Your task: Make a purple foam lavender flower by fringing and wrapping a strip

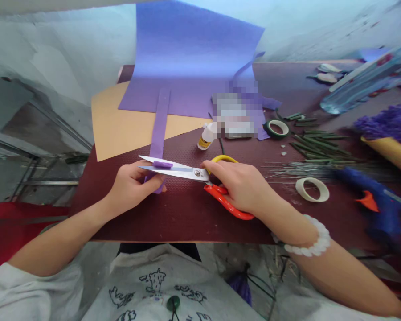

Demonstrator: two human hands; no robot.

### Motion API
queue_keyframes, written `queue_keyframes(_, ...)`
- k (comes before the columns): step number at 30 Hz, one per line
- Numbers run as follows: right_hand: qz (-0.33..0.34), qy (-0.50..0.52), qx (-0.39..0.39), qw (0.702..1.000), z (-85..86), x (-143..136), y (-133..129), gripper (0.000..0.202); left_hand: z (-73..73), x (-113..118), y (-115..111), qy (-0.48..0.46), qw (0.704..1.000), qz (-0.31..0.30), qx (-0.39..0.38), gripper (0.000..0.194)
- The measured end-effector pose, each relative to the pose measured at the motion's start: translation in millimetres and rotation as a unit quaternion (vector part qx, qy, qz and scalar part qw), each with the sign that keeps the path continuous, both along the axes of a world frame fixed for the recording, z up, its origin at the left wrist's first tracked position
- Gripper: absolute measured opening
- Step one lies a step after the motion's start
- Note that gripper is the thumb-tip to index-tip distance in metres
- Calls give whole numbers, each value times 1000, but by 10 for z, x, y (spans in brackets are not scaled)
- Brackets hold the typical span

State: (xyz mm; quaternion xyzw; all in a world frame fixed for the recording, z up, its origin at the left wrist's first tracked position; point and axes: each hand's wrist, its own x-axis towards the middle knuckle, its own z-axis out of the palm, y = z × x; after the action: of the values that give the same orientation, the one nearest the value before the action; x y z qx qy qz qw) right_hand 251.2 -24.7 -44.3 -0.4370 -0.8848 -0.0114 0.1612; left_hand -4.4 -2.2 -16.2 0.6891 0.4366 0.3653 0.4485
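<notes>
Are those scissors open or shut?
Partly open: the scissors in the right hand show two separate blade tips, with a gap between them near the left hand.

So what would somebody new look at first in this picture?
Probably the open red-and-yellow scissors mid-picture, in the right hand, next to the left hand pinching a purple strip. Behind them, a big purple sheet curves upward. A blue glue gun lies far right.
</notes>
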Motion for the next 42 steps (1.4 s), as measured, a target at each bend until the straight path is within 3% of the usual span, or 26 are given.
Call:
queue_keyframes(6, 5, -4, 5, 1000, 11, -17, -5, 42, 4, -21, 7, -7, 1000, 8, -25, 6)
queue_keyframes(10, -9, -4, 11, 1000, -9, -28, 19, 55, -28, -47, 25, -26, 998, 21, -45, 18)
queue_keyframes(19, 36, 22, 34, 999, -37, -12, 46, 51, -26, -37, 7, 1, 999, 27, -26, 19)
queue_keyframes(24, 31, 16, 48, 998, -24, -13, 51, 48, -13, -18, 4, 13, 1000, 22, -1, 15)
queue_keyframes(33, 17, 16, 60, 998, -62, -40, 73, 37, -29, 2, -1, -34, 999, 22, -32, 11)
queue_keyframes(39, 4, 16, 45, 999, -45, -34, 50, 38, 11, 5, 2, -32, 999, 3, -18, 3)
queue_keyframes(42, -11, 15, 23, 1000, -37, -28, 39, 48, 11, -8, 12, -47, 999, 3, -26, 8)
